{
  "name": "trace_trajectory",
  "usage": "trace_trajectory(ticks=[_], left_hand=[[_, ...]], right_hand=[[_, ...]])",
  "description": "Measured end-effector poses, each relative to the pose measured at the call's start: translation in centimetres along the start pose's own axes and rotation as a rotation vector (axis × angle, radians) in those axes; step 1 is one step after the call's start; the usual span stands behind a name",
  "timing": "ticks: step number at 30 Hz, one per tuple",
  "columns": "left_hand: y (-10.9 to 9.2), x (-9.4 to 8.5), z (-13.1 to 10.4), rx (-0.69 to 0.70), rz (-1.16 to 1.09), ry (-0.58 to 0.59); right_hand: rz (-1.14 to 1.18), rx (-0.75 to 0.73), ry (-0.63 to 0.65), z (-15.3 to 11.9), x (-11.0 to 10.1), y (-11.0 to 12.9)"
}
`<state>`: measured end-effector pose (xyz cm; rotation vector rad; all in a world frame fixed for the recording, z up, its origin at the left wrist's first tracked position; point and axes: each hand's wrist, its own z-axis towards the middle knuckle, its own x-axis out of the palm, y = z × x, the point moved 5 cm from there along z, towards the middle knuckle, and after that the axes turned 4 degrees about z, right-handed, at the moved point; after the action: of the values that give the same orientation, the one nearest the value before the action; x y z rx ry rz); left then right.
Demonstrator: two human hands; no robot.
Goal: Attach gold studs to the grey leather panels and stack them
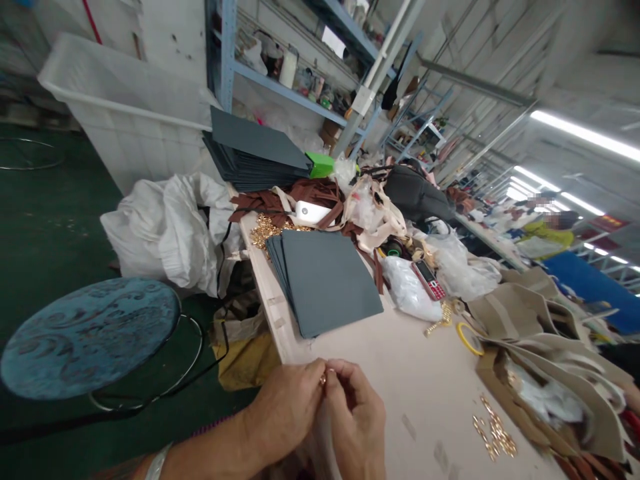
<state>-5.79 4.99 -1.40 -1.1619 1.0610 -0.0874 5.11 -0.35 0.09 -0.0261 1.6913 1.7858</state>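
Note:
Both hands meet at the table's near left edge, fingertips pinched together around a small gold metal fitting. My left hand is closed on it from the left, and my right hand grips it from the right with bent fingers. Most of the fitting is hidden by the fingertips, so its exact kind is unclear. Beyond the hands lies a stack of dark grey sheets. A loose group of gold metal fittings rests on the table to the right.
A heap of gold pieces, brown strips and a taller dark sheet stack fill the table's far end. A keypad phone lies by plastic bags. Rightward stands a cardboard box; leftward, a blue round stool.

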Motion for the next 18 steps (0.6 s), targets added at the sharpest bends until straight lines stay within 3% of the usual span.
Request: trace_trajectory(ticks=[2, 5, 9, 13, 16, 18], left_hand=[[0.9, -0.7, -0.3, -0.086, -0.084, -0.070], [3.0, -0.9, -1.0, -0.245, -0.365, -0.125], [5.9, -1.1, -2.0, -0.329, -0.571, -0.256], [7.9, -1.6, -2.6, -0.341, -0.639, -0.339], [7.7, -1.5, -3.1, -0.303, -0.738, -0.327], [6.9, -1.0, -3.4, -0.287, -0.872, -0.259]], right_hand=[[-0.016, -0.028, -0.007, 2.5, 0.0, -0.1], [-0.163, -0.194, -0.031, 7.2, 0.7, 0.1], [-0.511, -0.357, 0.092, 11.1, 2.8, 0.7], [-0.688, -0.311, 0.356, 8.7, 2.4, 0.8], [-0.553, -0.195, 0.634, 4.7, 0.6, 0.6], [-0.369, -0.083, 0.680, 2.8, -0.7, 0.4]])
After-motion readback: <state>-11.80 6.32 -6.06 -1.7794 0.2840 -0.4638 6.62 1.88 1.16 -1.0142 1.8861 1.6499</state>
